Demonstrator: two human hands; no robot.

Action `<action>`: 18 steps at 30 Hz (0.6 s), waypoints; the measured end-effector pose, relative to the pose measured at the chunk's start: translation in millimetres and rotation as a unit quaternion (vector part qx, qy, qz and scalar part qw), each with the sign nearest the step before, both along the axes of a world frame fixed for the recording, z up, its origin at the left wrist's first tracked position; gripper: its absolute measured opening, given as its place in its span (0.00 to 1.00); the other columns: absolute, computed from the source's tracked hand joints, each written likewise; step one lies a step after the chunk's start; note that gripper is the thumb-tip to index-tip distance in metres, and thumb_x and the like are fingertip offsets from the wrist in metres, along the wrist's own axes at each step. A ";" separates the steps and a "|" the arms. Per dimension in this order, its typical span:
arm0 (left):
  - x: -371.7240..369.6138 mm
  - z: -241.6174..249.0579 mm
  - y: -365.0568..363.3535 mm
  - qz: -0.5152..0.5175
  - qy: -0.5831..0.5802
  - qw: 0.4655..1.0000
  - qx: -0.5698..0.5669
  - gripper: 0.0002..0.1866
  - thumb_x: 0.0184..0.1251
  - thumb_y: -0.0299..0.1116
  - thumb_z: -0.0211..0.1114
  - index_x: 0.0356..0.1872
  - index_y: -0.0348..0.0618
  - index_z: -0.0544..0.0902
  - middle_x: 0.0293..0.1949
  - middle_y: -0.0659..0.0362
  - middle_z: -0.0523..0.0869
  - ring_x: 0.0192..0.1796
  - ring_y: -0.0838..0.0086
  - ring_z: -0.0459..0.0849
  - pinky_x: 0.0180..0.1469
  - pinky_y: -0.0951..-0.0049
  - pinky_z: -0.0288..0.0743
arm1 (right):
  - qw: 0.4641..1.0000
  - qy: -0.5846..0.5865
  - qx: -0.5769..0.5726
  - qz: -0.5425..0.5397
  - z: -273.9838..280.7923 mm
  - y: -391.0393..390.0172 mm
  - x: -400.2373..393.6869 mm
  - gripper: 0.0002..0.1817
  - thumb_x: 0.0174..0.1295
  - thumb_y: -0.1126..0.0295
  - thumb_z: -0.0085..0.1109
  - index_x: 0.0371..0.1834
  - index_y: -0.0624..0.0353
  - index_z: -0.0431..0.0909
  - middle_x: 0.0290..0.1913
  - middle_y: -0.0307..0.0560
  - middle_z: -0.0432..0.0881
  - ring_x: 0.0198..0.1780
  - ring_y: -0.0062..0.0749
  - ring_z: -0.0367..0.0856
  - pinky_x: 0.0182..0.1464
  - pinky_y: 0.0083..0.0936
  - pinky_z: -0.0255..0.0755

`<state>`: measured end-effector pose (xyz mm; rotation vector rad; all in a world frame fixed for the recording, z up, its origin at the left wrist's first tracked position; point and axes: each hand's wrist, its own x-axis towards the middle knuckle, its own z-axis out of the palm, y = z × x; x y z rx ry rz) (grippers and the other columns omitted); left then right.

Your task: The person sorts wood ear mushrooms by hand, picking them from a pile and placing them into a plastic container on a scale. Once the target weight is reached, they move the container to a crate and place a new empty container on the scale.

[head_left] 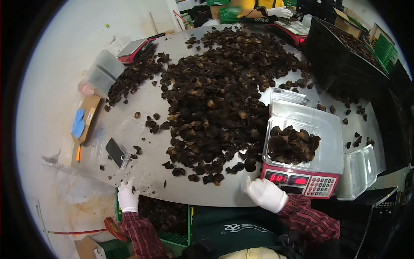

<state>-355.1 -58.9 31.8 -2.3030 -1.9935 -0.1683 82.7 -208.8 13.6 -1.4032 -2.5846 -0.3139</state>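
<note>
Both gloved hands rested empty at tabletop point(142, 108) edge: left hand point(128, 197) fingers loosely curled, right hand point(266, 194) flat, w/ scale point(302, 181) beside it, clear tray point(292, 146) of dried mushrooms point(211, 95) on top.

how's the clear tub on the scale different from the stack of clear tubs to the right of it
The tub on the scale holds dark dried pieces; the stack of tubs looks empty. The tub on the scale sits singly, lid open behind it, on the scale; the stacked tubs are nested together beside the scale on the table. Both are clear plastic and look similar in shape.
</note>
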 end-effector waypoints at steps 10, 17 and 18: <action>195.9 -54.2 -39.3 -0.299 -0.138 0.944 -0.014 0.33 0.50 0.49 0.70 0.62 0.62 0.76 0.65 0.50 0.70 0.66 0.51 0.65 0.66 0.50 0.57 | 0.932 -0.207 -0.027 -0.296 -61.4 69.9 -30.4 0.07 0.61 0.71 0.50 0.33 0.63 0.75 0.25 0.46 0.75 0.28 0.33 0.74 0.29 0.32 0.65; 227.7 -107.0 -18.3 -0.376 -0.239 0.894 0.049 0.14 0.53 0.33 0.69 0.43 0.52 0.84 0.46 0.54 0.80 0.44 0.60 0.79 0.42 0.64 0.74 | 0.967 0.048 -0.014 -0.252 -79.0 71.7 -40.5 0.05 0.55 0.72 0.50 0.29 0.60 0.74 0.22 0.48 0.74 0.25 0.35 0.77 0.29 0.31 0.71; 231.0 -98.0 -16.6 -0.357 -0.281 0.890 0.032 0.10 0.54 0.31 0.69 0.38 0.49 0.85 0.42 0.54 0.80 0.43 0.59 0.79 0.41 0.63 0.76 | 0.967 0.005 -0.087 -0.237 -36.2 64.2 -45.7 0.08 0.55 0.75 0.48 0.35 0.64 0.74 0.27 0.51 0.77 0.28 0.35 0.79 0.31 0.29 0.73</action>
